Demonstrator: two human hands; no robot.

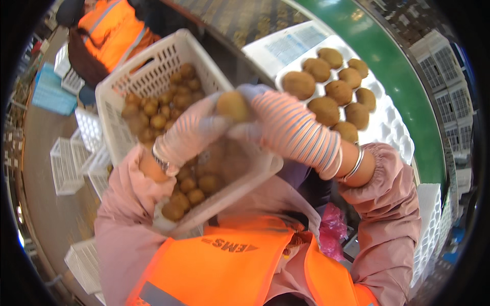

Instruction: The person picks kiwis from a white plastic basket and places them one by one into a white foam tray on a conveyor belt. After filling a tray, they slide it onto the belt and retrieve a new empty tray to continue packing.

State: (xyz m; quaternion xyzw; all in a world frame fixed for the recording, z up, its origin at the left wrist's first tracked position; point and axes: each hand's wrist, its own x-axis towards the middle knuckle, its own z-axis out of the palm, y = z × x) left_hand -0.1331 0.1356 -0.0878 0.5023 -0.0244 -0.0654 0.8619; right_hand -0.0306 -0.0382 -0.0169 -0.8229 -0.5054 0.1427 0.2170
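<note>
Both my hands wear striped knit gloves and meet above a white plastic crate [160,69] of kiwifruit. Between their fingers is one brown kiwifruit [232,106]. My left hand [203,126] grips its left side, over the crate. On its other side is my right hand [275,114], also touching the fruit; its fingertips are partly hidden and blurred. Many loose kiwifruit [159,121] lie in the crate below. To the right, a white moulded tray [386,126] holds several kiwifruit [338,92] in its hollows, beside my right wrist.
A green conveyor belt [421,126] curves past the tray. A printed white carton [291,46] lies behind it. A co-worker in an orange vest [111,30] is at upper left. White crates [65,166] stand on the floor at left; stacked trays [428,225] are at right.
</note>
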